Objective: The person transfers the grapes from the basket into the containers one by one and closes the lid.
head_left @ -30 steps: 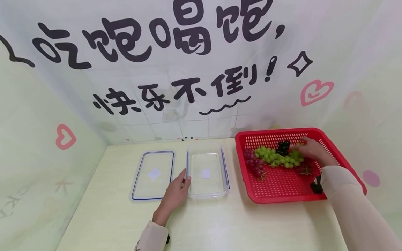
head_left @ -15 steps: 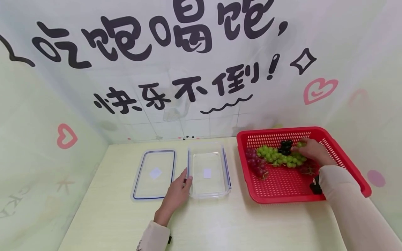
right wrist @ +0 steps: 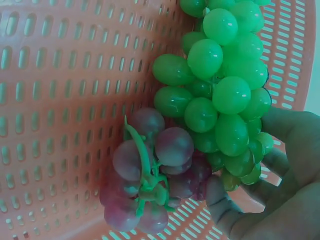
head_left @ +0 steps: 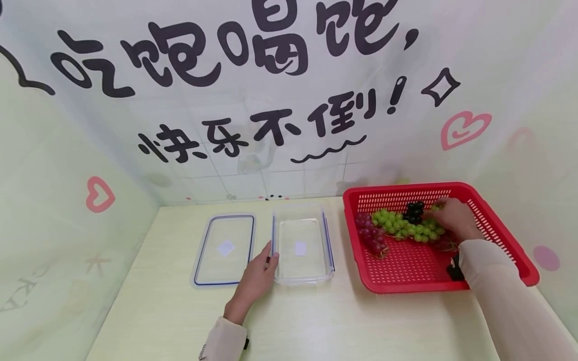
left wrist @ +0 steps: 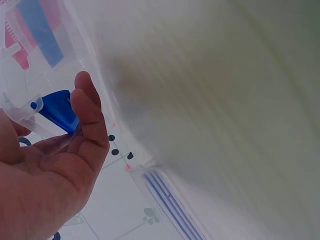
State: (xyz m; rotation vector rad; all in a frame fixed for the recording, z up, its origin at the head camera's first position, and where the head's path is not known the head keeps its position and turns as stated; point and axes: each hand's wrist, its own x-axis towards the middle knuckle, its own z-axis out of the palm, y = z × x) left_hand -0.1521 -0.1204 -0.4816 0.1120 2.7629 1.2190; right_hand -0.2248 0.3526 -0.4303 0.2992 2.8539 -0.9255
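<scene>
My left hand [head_left: 259, 273] holds the left side of a clear, lidless food container [head_left: 303, 276], its thumb at the rim and fingers along the outer wall. A blue latch [left wrist: 59, 111] on that wall lies between thumb and fingers in the left wrist view. Inside a red slotted basket [head_left: 406, 288], my right hand [head_left: 456, 218] grips the end of a bunch of green grapes [right wrist: 225, 95], its fingers curled behind it and partly hidden. Close to the thumb lies a bunch of dark red grapes [right wrist: 150, 175]. Black grapes [head_left: 413, 211] sit beside the green ones.
A clear lid with a blue seal [head_left: 224, 285] lies flat on the pale table [head_left: 293, 326], left of the container. More red grapes [head_left: 371, 234] rest at the basket's left side. A printed curtain wall stands behind.
The head view has shifted slightly, so everything sits a little further right. My right hand has closed a little around the green grapes; my left stays at the container.
</scene>
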